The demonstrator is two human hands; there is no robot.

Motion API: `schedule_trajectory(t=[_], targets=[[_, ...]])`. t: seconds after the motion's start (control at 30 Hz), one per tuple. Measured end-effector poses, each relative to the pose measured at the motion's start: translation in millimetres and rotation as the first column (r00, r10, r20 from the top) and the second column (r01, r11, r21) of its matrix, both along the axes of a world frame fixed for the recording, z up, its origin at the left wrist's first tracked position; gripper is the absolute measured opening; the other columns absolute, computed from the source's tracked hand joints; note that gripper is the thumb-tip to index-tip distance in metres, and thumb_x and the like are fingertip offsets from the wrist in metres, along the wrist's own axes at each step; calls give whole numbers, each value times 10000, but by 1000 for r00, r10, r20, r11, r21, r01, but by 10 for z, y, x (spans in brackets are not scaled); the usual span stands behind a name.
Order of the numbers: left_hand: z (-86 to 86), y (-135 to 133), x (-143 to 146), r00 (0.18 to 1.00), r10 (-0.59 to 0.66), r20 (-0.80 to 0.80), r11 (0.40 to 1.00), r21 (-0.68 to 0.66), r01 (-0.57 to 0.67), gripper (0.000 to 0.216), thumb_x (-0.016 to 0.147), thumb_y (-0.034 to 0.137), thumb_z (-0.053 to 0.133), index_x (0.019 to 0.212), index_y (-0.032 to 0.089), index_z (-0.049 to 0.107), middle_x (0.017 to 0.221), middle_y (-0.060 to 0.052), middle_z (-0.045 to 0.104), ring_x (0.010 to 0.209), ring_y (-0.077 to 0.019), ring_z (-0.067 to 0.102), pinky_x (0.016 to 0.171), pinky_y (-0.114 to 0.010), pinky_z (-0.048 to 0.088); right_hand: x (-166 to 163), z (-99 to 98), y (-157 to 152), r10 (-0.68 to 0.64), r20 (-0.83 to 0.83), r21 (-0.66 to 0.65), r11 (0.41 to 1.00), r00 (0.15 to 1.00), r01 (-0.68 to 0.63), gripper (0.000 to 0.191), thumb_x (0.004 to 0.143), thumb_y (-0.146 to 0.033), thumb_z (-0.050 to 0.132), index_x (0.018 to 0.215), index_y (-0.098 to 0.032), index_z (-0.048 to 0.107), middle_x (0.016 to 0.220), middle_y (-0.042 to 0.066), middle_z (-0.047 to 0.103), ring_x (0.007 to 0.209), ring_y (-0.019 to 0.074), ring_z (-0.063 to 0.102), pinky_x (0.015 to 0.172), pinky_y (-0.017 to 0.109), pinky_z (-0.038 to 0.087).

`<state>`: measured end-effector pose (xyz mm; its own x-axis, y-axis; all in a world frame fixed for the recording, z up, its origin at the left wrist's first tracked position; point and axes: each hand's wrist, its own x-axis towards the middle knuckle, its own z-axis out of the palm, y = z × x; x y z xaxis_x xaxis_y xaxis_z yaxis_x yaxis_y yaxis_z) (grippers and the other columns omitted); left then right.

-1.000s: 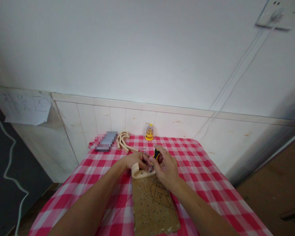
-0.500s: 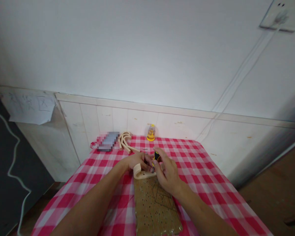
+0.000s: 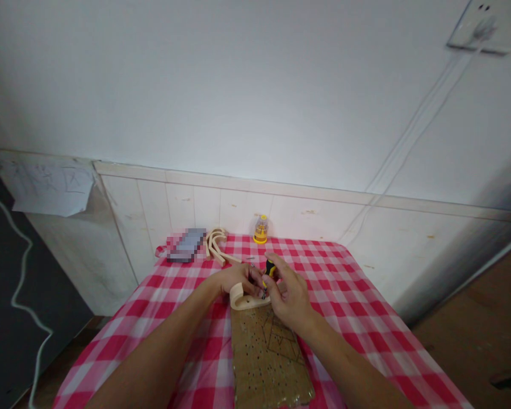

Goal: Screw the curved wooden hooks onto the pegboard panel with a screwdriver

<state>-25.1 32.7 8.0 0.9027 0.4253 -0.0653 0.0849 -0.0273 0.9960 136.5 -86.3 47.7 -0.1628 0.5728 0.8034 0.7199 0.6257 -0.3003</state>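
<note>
My right hand (image 3: pixel 288 294) grips a small screwdriver (image 3: pixel 269 269) with a black and yellow handle, held upright, its tip down at a curved pale wooden piece (image 3: pixel 237 296). My left hand (image 3: pixel 238 278) rests on that wooden piece, its fingers pinched together close to the screwdriver's tip. The wooden piece lies at the far end of a brown perforated board (image 3: pixel 268 352) with line drawings on it. All of it sits on a table with a red and white checked cloth (image 3: pixel 344 307).
At the table's far edge lie a few curved wooden strips (image 3: pixel 215 245), a blurred grey object (image 3: pixel 186 245) and a small yellow-capped jar (image 3: pixel 260 228). A white panelled wall runs behind. A wall socket (image 3: pixel 485 25) with a cable sits upper right.
The view shifted slightly. My right hand has turned a little on the screwdriver; both hands stay at the wooden piece.
</note>
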Motion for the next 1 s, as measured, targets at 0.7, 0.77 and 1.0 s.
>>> schedule_trajectory(t=[0.7,0.77,1.0], targets=[[10,-20,-10,1000,14,-2,1000,-21,-14,405,537,429,918,771,132,773,720,0,677,668,-118,531,642,-231,413,-3,-5,8,-38,-38,-14,999,999,37,399,944,-223,595,1343,-227,576,1060,77,776,816,210,763,771,330,637],[21,-29,-19,1000,16,1,1000,-26,-15,385,554,430,907,770,141,773,730,3,677,684,-121,531,658,-233,421,-1,-7,12,-36,-31,-3,999,999,36,404,942,-215,596,1346,-226,572,1076,82,774,824,212,761,772,332,636],[78,-44,-54,1000,-10,-16,999,-46,9,397,554,415,916,789,130,772,703,5,652,674,-128,538,661,-246,433,4,-11,16,-24,-27,-8,1000,999,23,421,948,-222,592,1367,-236,556,1078,88,773,834,221,762,784,349,641]])
